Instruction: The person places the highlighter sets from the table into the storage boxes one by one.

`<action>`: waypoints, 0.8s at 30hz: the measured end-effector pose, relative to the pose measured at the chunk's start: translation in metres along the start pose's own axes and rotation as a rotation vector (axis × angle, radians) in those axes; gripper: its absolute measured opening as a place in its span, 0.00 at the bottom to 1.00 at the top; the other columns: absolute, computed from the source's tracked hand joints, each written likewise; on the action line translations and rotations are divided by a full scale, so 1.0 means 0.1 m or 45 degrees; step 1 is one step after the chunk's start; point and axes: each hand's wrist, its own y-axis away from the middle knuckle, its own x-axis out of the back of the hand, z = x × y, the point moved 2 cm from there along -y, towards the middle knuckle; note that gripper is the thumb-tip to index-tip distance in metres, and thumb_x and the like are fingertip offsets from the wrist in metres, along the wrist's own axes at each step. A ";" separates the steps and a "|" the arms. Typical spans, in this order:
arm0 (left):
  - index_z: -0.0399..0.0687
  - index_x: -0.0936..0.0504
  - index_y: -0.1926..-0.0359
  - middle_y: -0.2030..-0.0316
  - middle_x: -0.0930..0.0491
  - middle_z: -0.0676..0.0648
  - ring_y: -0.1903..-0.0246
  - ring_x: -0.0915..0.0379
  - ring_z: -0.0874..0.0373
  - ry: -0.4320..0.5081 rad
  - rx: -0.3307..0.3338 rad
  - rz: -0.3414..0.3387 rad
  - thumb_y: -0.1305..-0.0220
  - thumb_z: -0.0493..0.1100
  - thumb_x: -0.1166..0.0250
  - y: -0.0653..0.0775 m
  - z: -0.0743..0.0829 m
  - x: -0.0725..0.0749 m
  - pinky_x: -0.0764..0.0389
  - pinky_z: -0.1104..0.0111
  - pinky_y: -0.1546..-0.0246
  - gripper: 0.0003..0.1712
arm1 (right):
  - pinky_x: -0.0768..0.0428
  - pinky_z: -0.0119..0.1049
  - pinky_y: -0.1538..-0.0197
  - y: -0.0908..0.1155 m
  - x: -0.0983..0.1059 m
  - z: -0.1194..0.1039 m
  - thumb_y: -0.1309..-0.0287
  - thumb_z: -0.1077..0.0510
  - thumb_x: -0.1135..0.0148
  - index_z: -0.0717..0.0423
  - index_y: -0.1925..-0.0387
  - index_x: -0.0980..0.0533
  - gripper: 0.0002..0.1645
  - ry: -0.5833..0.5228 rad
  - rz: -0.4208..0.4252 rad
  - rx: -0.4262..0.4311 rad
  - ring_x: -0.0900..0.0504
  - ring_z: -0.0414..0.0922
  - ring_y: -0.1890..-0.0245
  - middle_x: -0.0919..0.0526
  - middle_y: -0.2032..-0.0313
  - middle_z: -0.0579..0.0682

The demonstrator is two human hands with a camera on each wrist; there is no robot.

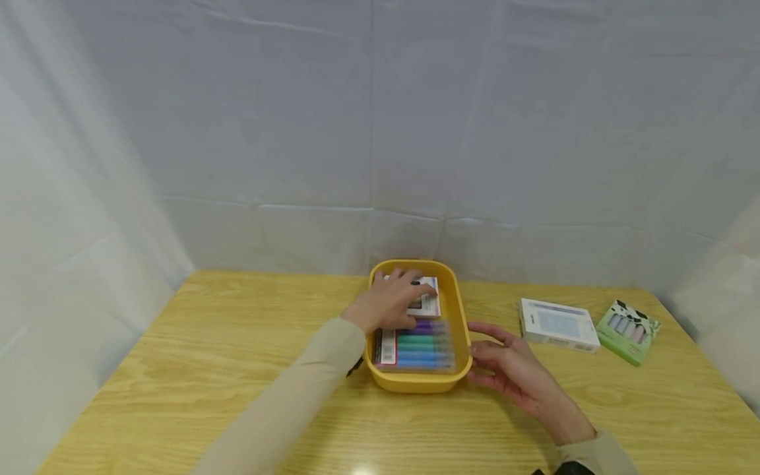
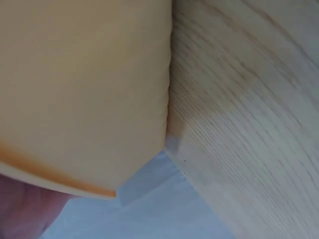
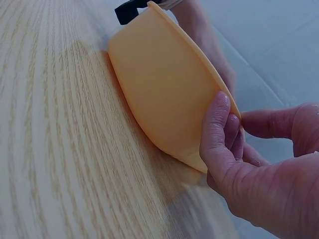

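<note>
A yellow basket (image 1: 415, 382) stands on the wooden table against the back sheet. Inside it, my left hand (image 1: 388, 300) reaches over a white box (image 1: 432, 307) at the far end, thumb along its near edge and the other fingers across it. A clear pack of purple, green and blue pens (image 1: 423, 349) lies in the near part of the basket. My right hand (image 1: 513, 369) is at the basket's right side. In the right wrist view, its fingertips (image 3: 218, 107) touch the outer wall and rim. The basket wall (image 2: 89, 99) fills much of the left wrist view, hiding most of the left hand.
To the right, a flat white box (image 1: 559, 323) lies on the table (image 1: 249, 330). Beside it is a green box with a black-and-white pattern (image 1: 628, 331), showing a row of pastel markers. White sheeting (image 1: 309, 132) hangs behind the table and at its sides.
</note>
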 end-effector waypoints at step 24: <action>0.57 0.23 0.32 0.31 0.26 0.47 0.32 0.28 0.50 0.278 -0.038 0.023 0.27 0.45 0.41 0.07 -0.01 0.04 0.26 0.53 0.32 0.24 | 0.12 0.36 0.55 -0.02 0.00 -0.01 0.30 0.63 0.42 0.59 0.25 0.43 0.36 -0.012 0.020 -0.004 0.13 0.42 0.60 0.14 0.61 0.44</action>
